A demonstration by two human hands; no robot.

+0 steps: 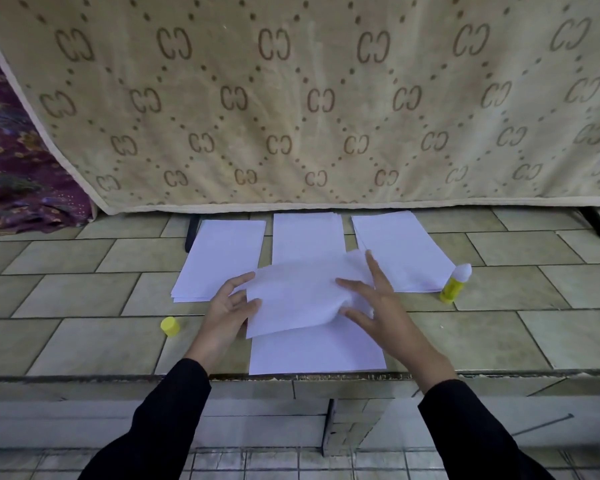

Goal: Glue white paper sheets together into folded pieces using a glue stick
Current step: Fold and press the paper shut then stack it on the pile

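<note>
My left hand (227,306) pinches the left edge of a white paper sheet (298,296), thumb on top. My right hand (374,306) holds the sheet's right end, where the near corner curls up between thumb and spread fingers. The sheet hangs tilted just above another white sheet (316,351) that lies flat at the ledge's front edge. Three piles of white paper lie behind: left pile (219,258), middle pile (307,233), right pile (402,251). An uncapped yellow glue stick (453,285) stands right of the piles. Its yellow cap (169,326) sits left of my left hand.
Everything lies on a tiled ledge (84,299) whose front edge (118,377) drops to a lower tiled floor. A beige patterned cloth (291,98) hangs close behind the piles. Purple fabric (14,174) is bunched at far left. A black leg (596,223) stands at back right.
</note>
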